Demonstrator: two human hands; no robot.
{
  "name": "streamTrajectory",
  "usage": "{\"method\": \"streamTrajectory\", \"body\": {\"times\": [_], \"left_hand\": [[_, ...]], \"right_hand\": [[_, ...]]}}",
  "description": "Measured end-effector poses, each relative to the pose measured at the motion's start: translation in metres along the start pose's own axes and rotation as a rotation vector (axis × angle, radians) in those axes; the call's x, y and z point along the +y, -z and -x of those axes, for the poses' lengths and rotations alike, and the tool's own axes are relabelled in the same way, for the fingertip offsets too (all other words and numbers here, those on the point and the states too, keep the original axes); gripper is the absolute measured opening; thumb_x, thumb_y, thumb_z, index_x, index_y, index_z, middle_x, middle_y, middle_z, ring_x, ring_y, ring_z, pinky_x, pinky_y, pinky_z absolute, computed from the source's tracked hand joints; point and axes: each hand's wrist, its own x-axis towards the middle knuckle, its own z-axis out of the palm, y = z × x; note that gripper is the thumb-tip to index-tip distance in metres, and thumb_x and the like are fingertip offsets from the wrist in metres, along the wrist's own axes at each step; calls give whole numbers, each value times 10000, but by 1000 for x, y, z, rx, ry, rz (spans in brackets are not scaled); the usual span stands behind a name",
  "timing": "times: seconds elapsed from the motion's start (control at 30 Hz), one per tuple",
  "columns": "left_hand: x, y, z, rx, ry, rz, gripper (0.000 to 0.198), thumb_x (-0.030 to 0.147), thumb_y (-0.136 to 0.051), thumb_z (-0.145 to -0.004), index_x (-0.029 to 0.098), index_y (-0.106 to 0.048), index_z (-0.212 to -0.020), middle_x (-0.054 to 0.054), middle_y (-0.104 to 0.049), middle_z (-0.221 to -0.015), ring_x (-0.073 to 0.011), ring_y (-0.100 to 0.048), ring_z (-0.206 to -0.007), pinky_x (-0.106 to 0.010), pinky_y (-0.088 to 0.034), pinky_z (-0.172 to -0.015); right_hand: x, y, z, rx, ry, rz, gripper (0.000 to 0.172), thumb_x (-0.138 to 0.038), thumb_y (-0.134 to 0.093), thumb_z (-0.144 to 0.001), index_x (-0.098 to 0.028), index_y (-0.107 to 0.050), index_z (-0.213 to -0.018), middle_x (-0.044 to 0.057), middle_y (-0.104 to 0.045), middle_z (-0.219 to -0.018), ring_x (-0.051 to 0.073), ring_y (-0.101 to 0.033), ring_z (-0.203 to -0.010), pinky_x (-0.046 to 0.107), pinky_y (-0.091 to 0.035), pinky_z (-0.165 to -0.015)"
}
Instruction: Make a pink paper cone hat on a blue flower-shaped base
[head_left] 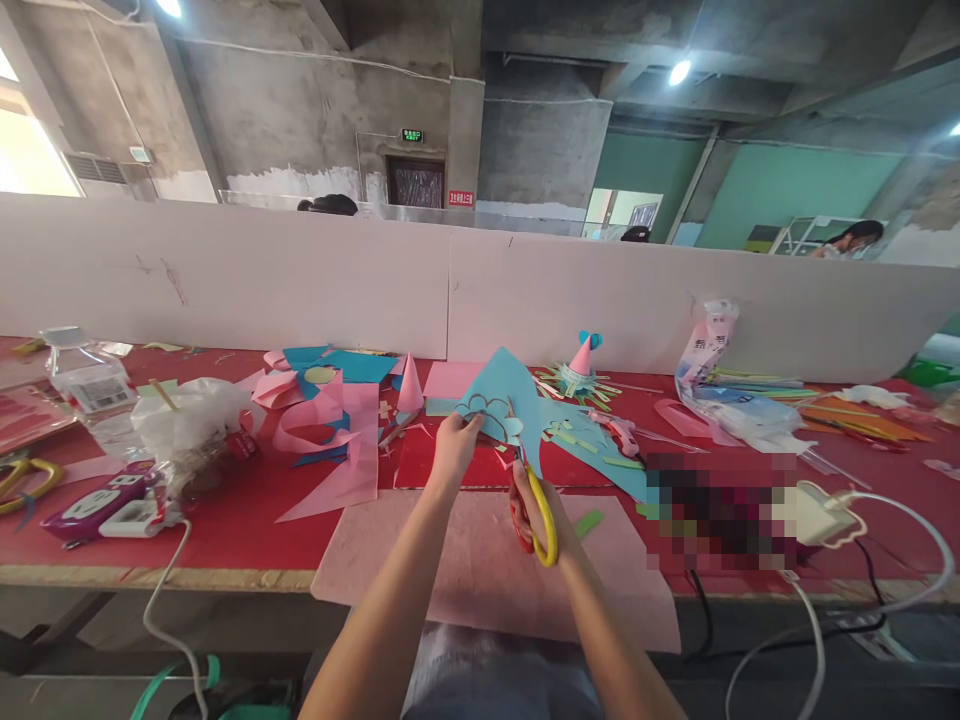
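Blue paper [511, 376] looks matt; scissor handles [550, 535], smooth plastic

Through head camera, I classify site as craft workshop in unfinished building. Indicators: bare grey concrete wall [300, 110]; green illuminated exit sign [412, 135]; long off-white partition board [315, 285]; long red-covered worktable [247, 540] bearing pink and blue paper offcuts [364, 366], scissors with red-and-yellow looped handles [550, 522].

A board [337, 280] stands behind the bench [240, 545]. A bottle [90, 385] sits at the left, next to a bag [180, 410]. In the middle, the left hand [454, 448] has paper [506, 378] and the right hand [559, 512] has scissors [553, 545]. Behind are two cones, one left [410, 388], one right [581, 357]. A mat [480, 560] pokes past the front edge.
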Motion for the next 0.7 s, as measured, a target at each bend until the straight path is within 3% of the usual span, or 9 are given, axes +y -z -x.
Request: {"method": "streamTrajectory", "body": {"times": [0.2, 0.43, 0.7], "left_hand": [[-2, 2, -2, 19, -21, -62, 151, 283, -588, -688, 157, -538, -622, 14, -583, -535, -171, -618, -511, -294, -527, -544], [5, 2, 1, 43, -181, -292, 197, 299, -508, -730, 164, -507, -587, 16, -553, -528, -146, -569, -547, -222, -427, -521], [3, 6, -9, 117, -330, -507, 266, 328, -448, -793, 164, -477, -586, 23, -466, -524, -112, -444, -537, -215, -318, -517]], "right_hand": [[1, 1, -2, -9, -33, 6, 500, -693, -478, -715, -211, -401, -606, -103, -301, -306, 62, -277, -211, 185, -286, -235], [8, 3, -6, -24, -32, -48, 516, -705, -462, -727, -207, -418, -600, -98, -307, -302, 67, -284, -208, 188, -288, -231], [11, 6, -8, -277, 30, -256, 627, -795, -338, -722, -185, -439, -620, -79, -343, -384, 45, -305, -288, 170, -292, -307]]}}
